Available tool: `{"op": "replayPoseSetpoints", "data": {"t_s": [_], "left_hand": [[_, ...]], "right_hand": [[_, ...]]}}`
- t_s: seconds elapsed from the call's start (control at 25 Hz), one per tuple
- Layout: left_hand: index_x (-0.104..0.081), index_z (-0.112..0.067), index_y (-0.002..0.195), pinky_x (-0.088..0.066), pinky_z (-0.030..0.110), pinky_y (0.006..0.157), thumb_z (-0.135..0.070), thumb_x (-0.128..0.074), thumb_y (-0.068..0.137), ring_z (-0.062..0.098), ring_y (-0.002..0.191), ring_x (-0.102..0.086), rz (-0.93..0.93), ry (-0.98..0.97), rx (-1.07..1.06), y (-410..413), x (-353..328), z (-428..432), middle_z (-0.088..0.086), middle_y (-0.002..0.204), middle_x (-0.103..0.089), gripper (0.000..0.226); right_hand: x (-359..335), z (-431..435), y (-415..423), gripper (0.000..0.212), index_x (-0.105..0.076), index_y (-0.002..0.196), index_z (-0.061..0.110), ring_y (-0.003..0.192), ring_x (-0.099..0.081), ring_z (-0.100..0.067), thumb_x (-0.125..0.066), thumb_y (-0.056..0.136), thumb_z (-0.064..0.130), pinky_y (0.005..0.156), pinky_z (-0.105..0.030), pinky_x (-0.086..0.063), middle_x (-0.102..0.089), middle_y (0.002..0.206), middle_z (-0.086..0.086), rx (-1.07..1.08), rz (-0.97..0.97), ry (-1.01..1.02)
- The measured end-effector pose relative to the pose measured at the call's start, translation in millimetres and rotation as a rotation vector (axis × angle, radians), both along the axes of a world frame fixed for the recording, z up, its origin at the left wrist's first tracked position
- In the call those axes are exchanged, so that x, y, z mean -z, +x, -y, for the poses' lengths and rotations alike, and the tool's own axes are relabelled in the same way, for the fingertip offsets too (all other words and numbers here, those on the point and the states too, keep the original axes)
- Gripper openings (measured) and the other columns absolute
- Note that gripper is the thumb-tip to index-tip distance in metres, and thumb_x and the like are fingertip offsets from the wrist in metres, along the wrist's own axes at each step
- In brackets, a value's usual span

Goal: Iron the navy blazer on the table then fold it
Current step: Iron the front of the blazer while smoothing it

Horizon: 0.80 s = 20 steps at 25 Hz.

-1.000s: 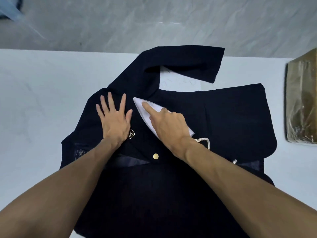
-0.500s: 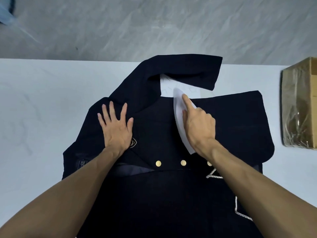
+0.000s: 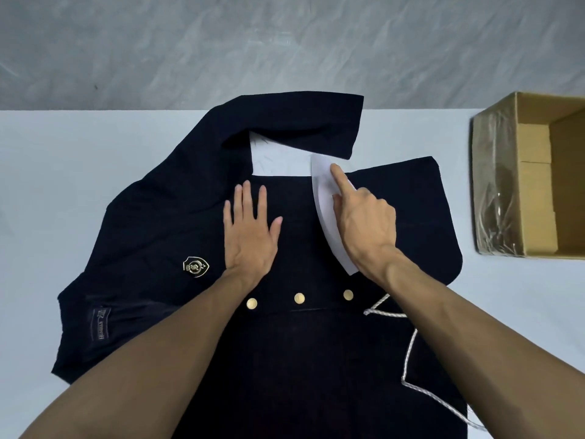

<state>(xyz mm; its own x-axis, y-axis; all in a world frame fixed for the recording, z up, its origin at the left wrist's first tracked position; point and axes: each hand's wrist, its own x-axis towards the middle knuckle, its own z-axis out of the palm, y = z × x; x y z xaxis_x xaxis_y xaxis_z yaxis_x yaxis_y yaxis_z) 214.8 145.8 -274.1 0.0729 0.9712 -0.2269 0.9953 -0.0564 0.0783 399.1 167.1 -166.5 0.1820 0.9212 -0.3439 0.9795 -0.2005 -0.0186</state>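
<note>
On the desk (image 3: 63, 185), right grip (image 3: 367, 223) holds the iron (image 3: 323, 198) to the navy blazer (image 3: 411, 217), left grip (image 3: 250, 236) pressing flat, fingers straight; ironing looks underway, folding unstarted.

Upper third of frame: grey floor (image 3: 285, 42), matte, pale veined streaks running diagonally, small dark speck at left.
Below it: counter (image 3: 79, 185), white with faint bluish cast and weak marbling; far edge straight across frame; surface runs off left and right edges of frame.
Right edge of frame: open cardboard box (image 3: 535, 153) standing on counter, cut off by frame; clear plastic film (image 3: 493, 191) wrinkled over its left wall, catching small glints.
Light: soft, even; shadows faint.
</note>
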Motion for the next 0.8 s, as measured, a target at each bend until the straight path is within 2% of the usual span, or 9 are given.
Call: {"op": "replayPoseSetpoints", "data": {"t_s": [0.28, 0.44, 0.56, 0.64, 0.8], "left_hand": [[-0.003, -0.014, 0.158, -0.005, 0.048, 0.124, -0.045, -0.012, 0.104, 0.031, 0.153, 0.003, -0.017, -0.039, 0.021, 4.4, -4.3, -1.3, 0.019, 0.164, 0.001, 0.063], [-0.006, -0.017, 0.158, -0.007, 0.052, 0.123, -0.041, -0.023, 0.105, 0.037, 0.152, 0.000, 0.053, -0.009, 0.093, 25.0, -18.5, -2.5, 0.024, 0.163, -0.001, 0.061], [0.008, -0.023, 0.156, -0.001, 0.056, 0.122, -0.057, -0.012, 0.100, 0.039, 0.151, 0.010, 0.057, -0.059, 0.276, 68.7, -19.8, -1.5, 0.020, 0.163, 0.010, 0.069], [0.017, -0.023, 0.154, 0.002, 0.060, 0.120, -0.066, -0.002, 0.094, 0.042, 0.149, 0.017, -0.033, -0.115, 0.280, 82.6, -13.0, -1.2, 0.021, 0.162, 0.017, 0.076], [0.015, -0.022, 0.155, 0.002, 0.062, 0.120, -0.070, -0.001, 0.092, 0.045, 0.148, 0.016, -0.084, -0.102, 0.280, 81.6, -5.7, 0.0, 0.024, 0.162, 0.015, 0.080]], "right_hand": [[-0.9, -2.7, 81.7, 0.051, -0.019, 0.153, 0.037, 0.063, -0.041, -0.029, -0.032, 0.104, 0.031, 0.062, -0.038, -0.030, -0.044, 0.072, -0.007, 0.185, -0.034, 0.066], [1.7, -1.3, 86.9, 0.051, -0.020, 0.153, 0.037, 0.063, -0.043, -0.030, -0.032, 0.104, 0.031, 0.062, -0.038, -0.031, -0.049, 0.073, -0.008, 0.186, -0.065, 0.075], [2.4, 0.1, 90.2, 0.051, -0.019, 0.153, 0.038, 0.063, -0.044, -0.029, -0.032, 0.104, 0.032, 0.062, -0.038, -0.031, -0.046, 0.072, -0.006, 0.174, -0.054, 0.075], [1.6, 1.5, 99.2, 0.050, -0.019, 0.152, 0.037, 0.062, -0.043, -0.030, -0.032, 0.105, 0.031, 0.061, -0.037, -0.031, -0.045, 0.070, -0.006, 0.197, -0.045, 0.085], [0.9, 3.4, 124.4, 0.048, -0.024, 0.151, 0.034, 0.064, -0.041, -0.031, -0.034, 0.104, 0.027, 0.063, -0.038, -0.031, -0.046, 0.072, -0.008, 0.234, -0.003, 0.099]]}}
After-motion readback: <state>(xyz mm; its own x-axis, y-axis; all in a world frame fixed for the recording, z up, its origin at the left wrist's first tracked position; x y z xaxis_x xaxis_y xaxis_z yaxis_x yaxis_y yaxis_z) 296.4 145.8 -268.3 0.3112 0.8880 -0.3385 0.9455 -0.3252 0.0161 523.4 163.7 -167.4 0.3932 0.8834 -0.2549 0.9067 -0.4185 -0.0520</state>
